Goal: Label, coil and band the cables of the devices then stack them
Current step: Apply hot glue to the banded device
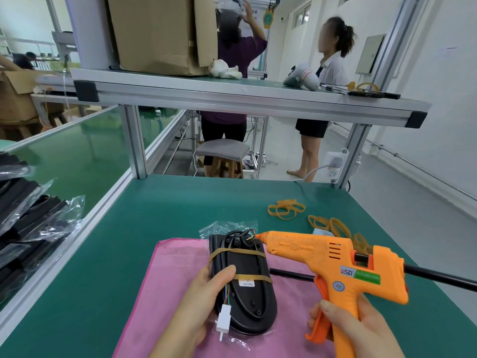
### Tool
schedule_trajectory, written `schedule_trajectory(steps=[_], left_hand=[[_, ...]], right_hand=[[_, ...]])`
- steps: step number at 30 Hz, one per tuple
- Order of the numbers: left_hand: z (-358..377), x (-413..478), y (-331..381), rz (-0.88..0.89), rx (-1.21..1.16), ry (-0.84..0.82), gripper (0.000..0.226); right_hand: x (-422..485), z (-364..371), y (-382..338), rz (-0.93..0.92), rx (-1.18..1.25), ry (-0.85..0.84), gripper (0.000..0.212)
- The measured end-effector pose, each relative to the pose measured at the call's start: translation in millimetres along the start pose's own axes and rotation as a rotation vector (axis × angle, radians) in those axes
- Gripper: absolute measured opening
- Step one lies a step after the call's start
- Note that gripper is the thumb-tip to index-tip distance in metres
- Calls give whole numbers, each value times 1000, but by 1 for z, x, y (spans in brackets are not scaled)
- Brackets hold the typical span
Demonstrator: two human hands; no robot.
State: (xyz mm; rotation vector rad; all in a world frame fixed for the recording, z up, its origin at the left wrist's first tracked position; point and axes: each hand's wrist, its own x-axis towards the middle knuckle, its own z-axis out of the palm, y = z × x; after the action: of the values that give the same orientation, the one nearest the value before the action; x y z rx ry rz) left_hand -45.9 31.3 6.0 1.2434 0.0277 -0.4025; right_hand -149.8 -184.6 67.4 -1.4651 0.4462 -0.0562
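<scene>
**Glue gun at device**

My left hand grips the banded black device on the pink cloth, near centre. My right hand wraps the orange glue gun by its handle, nozzle at the device's far-end wires.

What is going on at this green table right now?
A person's left hand holds a black device, bound with two rubber bands, on a pink cloth. The right hand grips an orange glue gun, whose nozzle points at the wires on the device's far end. Loose rubber bands lie further back on the table.
</scene>
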Motion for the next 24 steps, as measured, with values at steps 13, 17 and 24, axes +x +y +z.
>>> schedule_trajectory(steps=[13,17,24], left_hand=[[-1,3,-3,-10,-38,23,28],[-1,3,-4,-10,-32,19,30],[-2,2,-3,-10,-11,-3,30]], right_hand=[[-5,1,0,36,-8,-50,34],[-4,-2,-1,45,-25,-23,35],[-1,-3,0,7,-40,5,33]])
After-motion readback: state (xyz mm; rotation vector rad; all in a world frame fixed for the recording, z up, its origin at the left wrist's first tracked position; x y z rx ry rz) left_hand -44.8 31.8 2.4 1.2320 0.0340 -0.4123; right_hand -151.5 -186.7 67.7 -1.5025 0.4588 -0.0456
